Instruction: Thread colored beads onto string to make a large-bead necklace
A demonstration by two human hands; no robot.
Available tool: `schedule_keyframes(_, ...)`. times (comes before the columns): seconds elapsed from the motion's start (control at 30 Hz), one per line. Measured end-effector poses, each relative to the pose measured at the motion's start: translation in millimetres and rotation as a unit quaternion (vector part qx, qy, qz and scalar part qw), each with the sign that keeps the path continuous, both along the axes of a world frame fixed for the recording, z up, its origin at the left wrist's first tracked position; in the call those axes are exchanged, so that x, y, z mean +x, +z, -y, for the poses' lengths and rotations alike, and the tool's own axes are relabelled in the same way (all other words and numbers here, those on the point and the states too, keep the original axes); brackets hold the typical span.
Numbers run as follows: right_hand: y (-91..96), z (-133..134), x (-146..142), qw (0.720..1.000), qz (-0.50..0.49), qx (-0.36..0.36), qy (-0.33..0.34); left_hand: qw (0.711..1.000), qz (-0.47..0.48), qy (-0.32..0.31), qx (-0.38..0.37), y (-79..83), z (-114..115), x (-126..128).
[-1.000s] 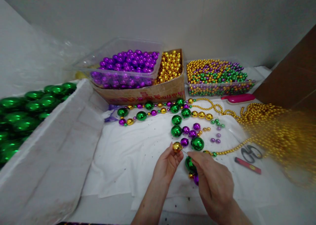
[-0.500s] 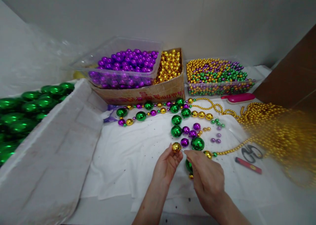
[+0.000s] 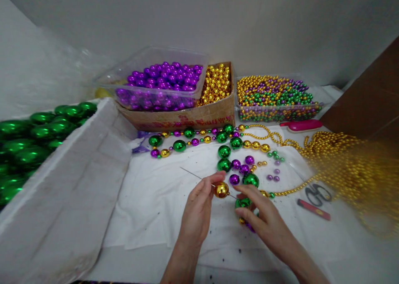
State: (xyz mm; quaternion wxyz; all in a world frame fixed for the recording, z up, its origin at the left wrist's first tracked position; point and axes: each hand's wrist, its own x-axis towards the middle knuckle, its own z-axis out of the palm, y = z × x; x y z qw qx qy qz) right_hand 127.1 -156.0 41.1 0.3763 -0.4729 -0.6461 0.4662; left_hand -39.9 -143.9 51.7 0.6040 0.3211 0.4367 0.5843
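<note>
Gold bead point(image 3: 221, 189) in the grip of the left hand point(image 3: 199, 201), held at the fingers over the white cloth point(image 3: 149, 201) on the worktop point(image 3: 137, 263), near a large green bead point(image 3: 243, 202). Right hand point(image 3: 263, 215) loose, thumb and forefinger spread apart beside that green bead; cannot tell about contact there. Needle point(image 3: 190, 173) in line with the gold bead, apparently through it, showing on both sides. Likely very light and stiff, perhaps a thin hollow shell; slippery by the look of the shine, maybe apt to dent under a hard squeeze. Best taken across the round middle, thumb against finger, clear of the needle. Nearly round, so no marked long axis. Needle slanting from far left to near right, bare end pointing away and leftward, other end toward the right hand.
</note>
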Motion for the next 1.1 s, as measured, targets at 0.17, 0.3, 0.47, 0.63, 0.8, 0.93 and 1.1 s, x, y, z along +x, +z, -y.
schedule_keyframes(0.17,37.6,-7,13,0.997,0.024,0.075,0.015,0.976,-0.157,-0.068,0.133,36.4,6,0)
schedule_keyframes(0.3,51.4,-5,-5,0.995,-0.030,0.049,0.081,0.967,-0.156,-0.077,0.188,54.8,9,0)
schedule_keyframes(0.47,45.9,5,-17,0.949,-0.260,-0.166,0.071,0.973,-0.070,-0.149,0.163,48.1,9,-4)
schedule_keyframes(0.63,69.6,8,8,0.871,-0.462,-0.163,0.019,0.931,-0.024,-0.363,0.026,17.1,15,10)
schedule_keyframes(0.8,76.8,8,50,0.884,-0.444,-0.095,-0.110,0.916,-0.027,-0.390,-0.088,-6.3,28,2)
schedule_keyframes(0.93,32.2,1,58,0.886,-0.398,-0.145,-0.187,0.925,-0.037,-0.361,-0.113,-24.8,25,-13)
schedule_keyframes(1.1,-29.2,-8,56,0.840,-0.436,-0.194,-0.257,0.935,-0.110,-0.310,-0.135,-55.3,8,-22)
